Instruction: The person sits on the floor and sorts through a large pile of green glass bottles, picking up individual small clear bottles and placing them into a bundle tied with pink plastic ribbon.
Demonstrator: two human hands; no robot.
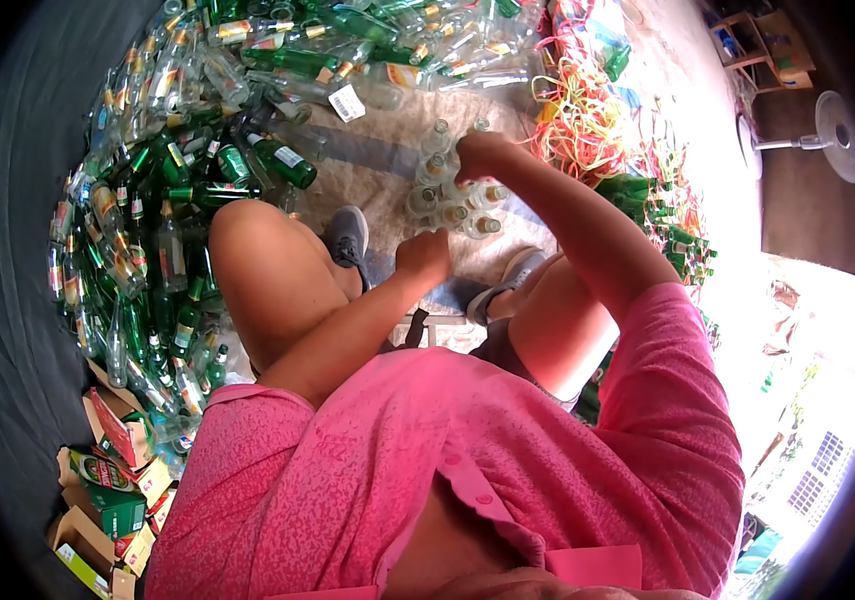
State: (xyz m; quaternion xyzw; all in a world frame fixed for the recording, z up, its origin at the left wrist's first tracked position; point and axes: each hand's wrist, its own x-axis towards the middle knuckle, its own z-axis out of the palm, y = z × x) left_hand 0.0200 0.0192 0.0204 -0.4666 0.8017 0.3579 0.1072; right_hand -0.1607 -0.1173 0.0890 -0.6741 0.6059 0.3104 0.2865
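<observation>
A tight group of clear glass bottles (421, 201) stands upright on the floor between my feet. My right hand (486, 156) is over the far right part of this group, its fingers curled downward. The hand covers some bottle tops, and whether anything is between the fingers is hidden. Closer to my body, my left hand (426, 255) is curled into a fist just short of the nearest bottles. I see nothing sticking out of that fist, though its inner side faces away from view.
Loose green and clear bottles (285, 161) are heaped to the left and ahead. A tangle of red and yellow plastic strapping (585, 127) lies at right, beside upright green bottles (686, 244). Opened cardboard boxes (119, 480) lie at lower left. A pedestal fan (840, 136) is far right.
</observation>
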